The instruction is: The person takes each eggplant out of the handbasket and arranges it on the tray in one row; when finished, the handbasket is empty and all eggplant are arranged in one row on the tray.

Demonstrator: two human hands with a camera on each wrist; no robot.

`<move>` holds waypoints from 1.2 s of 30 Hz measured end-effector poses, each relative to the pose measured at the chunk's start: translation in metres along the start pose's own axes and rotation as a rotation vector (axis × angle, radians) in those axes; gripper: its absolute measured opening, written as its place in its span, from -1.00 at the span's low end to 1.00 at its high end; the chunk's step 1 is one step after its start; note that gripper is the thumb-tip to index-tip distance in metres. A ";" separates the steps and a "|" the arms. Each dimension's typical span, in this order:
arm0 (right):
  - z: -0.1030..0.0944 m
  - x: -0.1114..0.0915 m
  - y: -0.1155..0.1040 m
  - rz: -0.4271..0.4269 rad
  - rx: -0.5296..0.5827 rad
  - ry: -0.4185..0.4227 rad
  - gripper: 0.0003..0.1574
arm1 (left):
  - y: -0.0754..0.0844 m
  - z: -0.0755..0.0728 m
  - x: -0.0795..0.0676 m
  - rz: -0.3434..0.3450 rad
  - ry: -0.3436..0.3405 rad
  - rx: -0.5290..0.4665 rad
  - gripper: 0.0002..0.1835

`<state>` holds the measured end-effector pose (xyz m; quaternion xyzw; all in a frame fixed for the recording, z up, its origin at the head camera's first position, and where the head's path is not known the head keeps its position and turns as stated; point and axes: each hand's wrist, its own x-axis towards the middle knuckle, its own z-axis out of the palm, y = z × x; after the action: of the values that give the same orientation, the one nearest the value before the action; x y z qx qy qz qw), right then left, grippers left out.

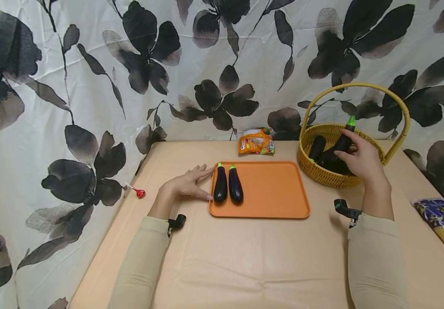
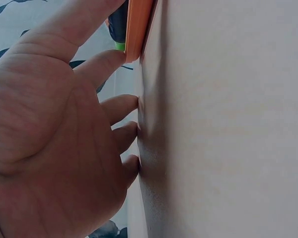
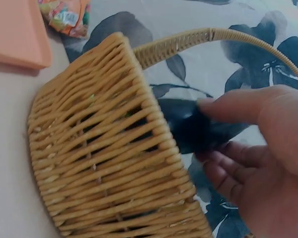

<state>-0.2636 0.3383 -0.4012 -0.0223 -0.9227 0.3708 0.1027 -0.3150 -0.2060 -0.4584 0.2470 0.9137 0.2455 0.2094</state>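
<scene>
My right hand [image 1: 362,156] grips a dark eggplant [image 1: 343,141] with a green stem, over the wicker basket [image 1: 331,182]. More eggplants [image 1: 316,148] lie inside that basket. In the right wrist view, thumb and fingers pinch the eggplant [image 3: 181,124] just above the rim. My left hand [image 1: 188,182] rests on the table with fingers spread, its thumb and index fingertips at the left edge of the orange tray [image 1: 272,189]. Two eggplants, one [image 1: 220,184] nearer the left edge and another [image 1: 236,186] beside it, lie side by side on the tray, stems away from me.
Behind the tray sits an orange snack bag [image 1: 256,141]. A red lollipop [image 1: 140,193] lies at the table's left edge, and a blue and yellow package [image 1: 443,225] at the right edge. The basket's tall handle [image 1: 360,85] arches over its opening. A floral cloth [image 1: 214,103] hangs behind.
</scene>
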 end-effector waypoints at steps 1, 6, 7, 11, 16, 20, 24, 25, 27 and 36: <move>0.000 0.000 -0.002 0.001 0.022 0.022 -0.10 | 0.000 0.000 0.000 -0.003 0.000 -0.002 0.28; -0.002 0.000 -0.012 -0.006 0.175 0.107 -0.14 | 0.000 -0.001 -0.001 -0.004 0.000 -0.008 0.28; -0.002 0.000 -0.015 -0.006 0.217 0.113 -0.14 | 0.000 -0.002 -0.001 -0.004 0.000 -0.009 0.28; -0.003 0.000 -0.026 -0.054 0.413 0.107 -0.14 | 0.000 -0.003 -0.002 -0.003 0.004 -0.009 0.27; 0.000 0.000 -0.036 -0.132 0.566 0.048 -0.14 | 0.001 -0.003 -0.003 -0.008 0.000 -0.023 0.27; 0.006 0.001 -0.043 -0.198 0.669 0.004 -0.18 | 0.002 -0.003 -0.003 -0.007 0.001 -0.033 0.26; 0.015 0.002 -0.051 -0.235 0.737 -0.036 -0.22 | 0.003 -0.002 -0.003 -0.005 0.000 -0.039 0.26; 0.017 0.002 -0.053 -0.236 0.749 -0.049 -0.23 | 0.003 -0.002 -0.003 -0.007 -0.002 -0.040 0.26; 0.022 0.002 -0.059 -0.232 0.750 -0.067 -0.22 | 0.004 -0.003 -0.003 -0.008 -0.005 -0.043 0.26; 0.043 0.004 -0.081 -0.213 0.542 -0.172 -0.10 | 0.005 -0.004 -0.002 -0.011 -0.008 -0.043 0.27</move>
<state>-0.2732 0.2505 -0.3747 0.1344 -0.7927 0.5910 0.0648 -0.3137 -0.2044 -0.4522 0.2381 0.9088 0.2629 0.2195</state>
